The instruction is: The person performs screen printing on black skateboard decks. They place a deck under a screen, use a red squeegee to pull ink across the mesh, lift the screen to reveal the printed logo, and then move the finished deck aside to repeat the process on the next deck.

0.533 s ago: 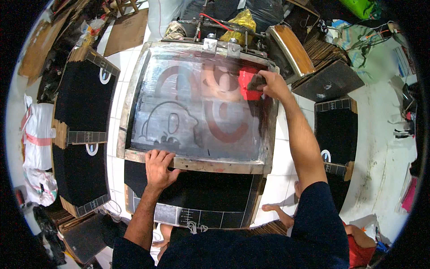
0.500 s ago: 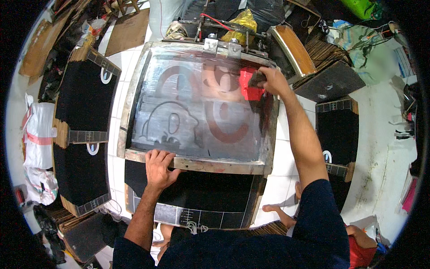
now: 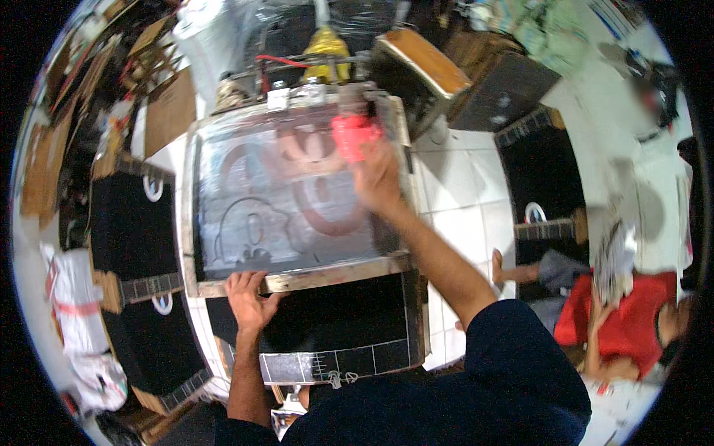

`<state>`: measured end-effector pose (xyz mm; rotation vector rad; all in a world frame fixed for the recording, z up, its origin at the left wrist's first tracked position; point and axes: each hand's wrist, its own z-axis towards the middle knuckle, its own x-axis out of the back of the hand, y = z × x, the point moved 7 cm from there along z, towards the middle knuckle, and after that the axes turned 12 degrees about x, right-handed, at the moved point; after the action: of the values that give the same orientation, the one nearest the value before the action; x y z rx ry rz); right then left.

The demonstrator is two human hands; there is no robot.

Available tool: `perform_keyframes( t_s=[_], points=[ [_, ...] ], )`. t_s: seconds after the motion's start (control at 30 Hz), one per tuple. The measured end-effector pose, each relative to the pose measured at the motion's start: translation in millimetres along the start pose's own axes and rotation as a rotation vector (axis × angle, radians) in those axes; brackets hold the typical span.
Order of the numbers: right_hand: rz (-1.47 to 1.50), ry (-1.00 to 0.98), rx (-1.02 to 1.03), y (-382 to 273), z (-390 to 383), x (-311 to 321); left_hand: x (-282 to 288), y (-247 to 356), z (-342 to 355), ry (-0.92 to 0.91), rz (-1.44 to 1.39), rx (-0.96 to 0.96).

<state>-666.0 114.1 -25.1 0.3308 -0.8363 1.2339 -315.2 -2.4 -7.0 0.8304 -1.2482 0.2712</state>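
Observation:
A large framed mesh screen (image 3: 245, 215) lies over a black-topped board (image 3: 335, 312), with faint curved shapes and a grey outlined figure on it. My left hand (image 3: 251, 301) grips the screen's front frame edge, fingers curled over it. My right hand (image 3: 378, 178) reaches onto the screen's right part, at the lower side of a bright red patch (image 3: 351, 132). Motion blur smears these fingers and hides whether they hold anything. Metal clamps (image 3: 314, 93) sit at the frame's back edge.
Black panels (image 3: 134, 223) line the left; another (image 3: 541, 178) stands right. A wooden-topped block (image 3: 420, 59) is behind, near a yellow bag (image 3: 327, 56). A co-worker in red (image 3: 610, 320) sits at lower right holding pale material. White tiled floor (image 3: 454, 186) shows beside the screen.
The view has shifted, bringing more of the co-worker into sight. My right hand has moved lower and slightly left on the screen, with the red patch. My left hand stays on the edge.

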Motion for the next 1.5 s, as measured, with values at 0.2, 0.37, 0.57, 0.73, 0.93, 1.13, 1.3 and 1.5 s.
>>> perform_keyframes(
  t_s=[0.2, 0.37, 0.57, 0.73, 0.93, 1.13, 1.3, 1.5],
  points=[
    [0.305, -0.200, -0.127, -145.2, -100.7, 89.1, 15.6, 6.4, -1.4, -0.058, 0.026, 0.006],
    [0.052, 0.050, 0.043, -168.0, -50.4, 156.2, 93.0, 45.5, 2.5, 0.122, 0.056, -0.157],
    [-0.108, 0.247, 0.114, -161.9, 83.4, 211.9, 186.9, 49.7, 5.7, 0.768, 0.016, -0.142],
    [-0.119, 0.197, -0.060, -149.3, 150.5, 230.5, 95.6, -47.1, -58.9, 0.561, -0.177, -0.010],
    [-0.106, -0.130, -0.296, -139.1, 188.2, 238.1, -9.9, -191.8, -200.5, 0.099, 0.087, 0.487],
    [-0.143, -0.138, -0.314, -133.2, 211.7, 241.5, -32.6, -218.2, -248.7, 0.067, 0.019, 0.548],
    [-0.155, -0.147, -0.314, -128.4, 225.2, 242.3, -32.0, -209.4, -249.0, 0.158, 0.093, 0.609],
    [-0.138, -0.153, -0.321, -123.5, 237.2, 243.1, -27.5, -207.4, -249.5, 0.116, 0.039, 0.620]
  ],
)
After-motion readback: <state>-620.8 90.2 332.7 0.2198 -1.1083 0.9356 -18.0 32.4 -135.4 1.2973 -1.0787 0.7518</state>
